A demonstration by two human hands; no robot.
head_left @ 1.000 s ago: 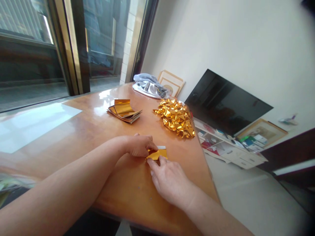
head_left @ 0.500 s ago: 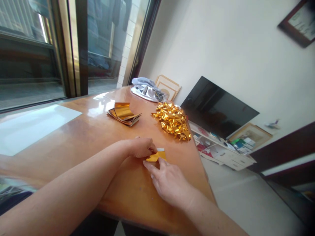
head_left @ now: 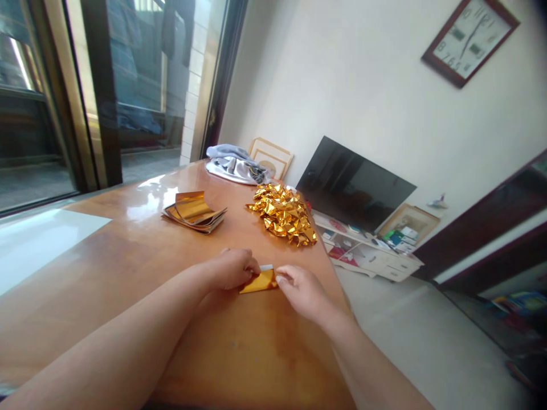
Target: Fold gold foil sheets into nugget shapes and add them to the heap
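Note:
A small sheet of gold foil paper (head_left: 258, 282), partly folded and with a pale strip along its far edge, lies on the wooden table (head_left: 205, 336). My left hand (head_left: 236, 267) is closed at its left end, fingertips pressing on the paper. At the right end, my right hand (head_left: 301, 289) pinches the edge between thumb and forefinger. Beyond my left hand rests a stack of gold foil sheets (head_left: 194, 215), its top sheet curling up. A heap of folded gold foil pieces (head_left: 284, 215) sits farther off to the right.
Grey-white cloth items (head_left: 234, 165) lie at the table's far end. A white sheet (head_left: 51, 239) covers part of the left side. Past the right edge stand a white cabinet (head_left: 384, 265) and a dark television (head_left: 354, 182).
My right hand has gone from pressing flat on the paper to pinching its right end. My left hand stays on the left part. The camera view has turned right.

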